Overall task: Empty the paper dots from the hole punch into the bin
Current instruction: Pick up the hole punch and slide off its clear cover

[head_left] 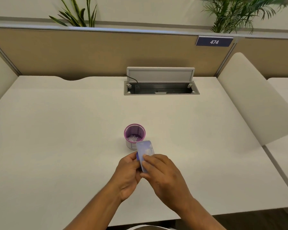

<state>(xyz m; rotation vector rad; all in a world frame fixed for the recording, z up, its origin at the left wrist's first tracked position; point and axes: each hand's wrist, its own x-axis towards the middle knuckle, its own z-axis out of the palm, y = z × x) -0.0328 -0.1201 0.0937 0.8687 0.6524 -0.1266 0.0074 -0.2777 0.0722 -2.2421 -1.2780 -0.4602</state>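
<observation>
A small purple mesh bin stands upright on the white desk, with white paper dots lying at its bottom. Just in front of it, a pale blue hole punch is held above the desk, its base plate facing up and its far end near the bin's front wall. My left hand grips the punch from the left side. My right hand holds it from the right, with the fingertips pressed on the base plate. The punch's lower half is hidden by my fingers.
An open cable box with a raised lid is sunk into the desk at the back. A tan partition with a "474" sign closes the far side. White side panels flank the desk.
</observation>
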